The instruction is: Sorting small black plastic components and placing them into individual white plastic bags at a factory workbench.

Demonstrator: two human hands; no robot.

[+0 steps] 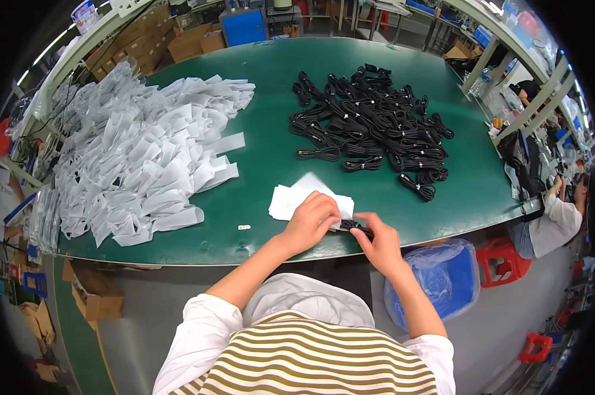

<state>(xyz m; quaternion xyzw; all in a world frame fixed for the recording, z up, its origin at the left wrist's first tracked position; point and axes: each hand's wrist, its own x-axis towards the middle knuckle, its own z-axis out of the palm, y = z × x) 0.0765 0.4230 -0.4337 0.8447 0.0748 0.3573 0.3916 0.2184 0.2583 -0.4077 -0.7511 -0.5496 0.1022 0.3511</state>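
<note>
Close to the table's front edge, my left hand (312, 222) is closed with curled fingers at the mouth of a thin white pouch (340, 206). Beneath it lies a small stack of flat white pouches (286, 201). Just to the right, my right hand (380, 245) pinches a coiled black cable (355, 226) between thumb and fingers. The cable's left end meets the pouch's edge under my left fingers; how far it sits inside is hidden. A large heap of coiled black cables (370, 122) lies farther off on the right.
A big pile of filled white pouches (146, 151) covers the left of the green table (264, 72). Below the right front edge stand a blue bin with a clear liner (459, 276) and a red stool (505, 263). Another person (554, 220) sits at the right.
</note>
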